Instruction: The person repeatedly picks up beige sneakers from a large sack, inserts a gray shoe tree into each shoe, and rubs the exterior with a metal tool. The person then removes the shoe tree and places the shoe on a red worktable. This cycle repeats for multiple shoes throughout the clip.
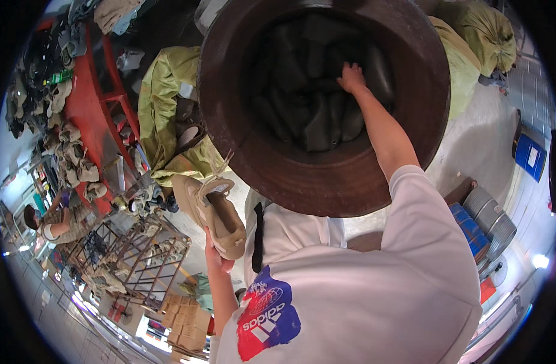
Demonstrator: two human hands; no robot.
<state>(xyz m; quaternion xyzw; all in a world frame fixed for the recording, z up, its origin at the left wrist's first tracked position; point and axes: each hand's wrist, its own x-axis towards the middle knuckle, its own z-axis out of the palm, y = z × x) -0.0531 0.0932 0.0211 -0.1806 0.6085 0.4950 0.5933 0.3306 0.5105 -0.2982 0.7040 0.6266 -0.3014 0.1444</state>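
My left hand [217,253] is closed around the heel end of a beige lace-up shoe [206,212], held left of the tub with its opening facing up and its laces loose. A large round brown tub [241,130] stands in front of me. Inside lie several dark, smooth, curved pieces [319,124], too dim to name for certain. My right hand [352,77] reaches down into the tub over these pieces. Its fingers are slightly bent and apart, with nothing visible between them. Whether the fingertips touch a piece cannot be made out.
Yellow-green sacks [162,115] flank the tub; the left one is open with shoes inside. A red metal frame [84,115] and racks [138,255] heaped with shoes stand left, near another person [56,227]. Cardboard boxes [187,321] lie lower left; blue [529,158] and grey drums [490,218] stand right.
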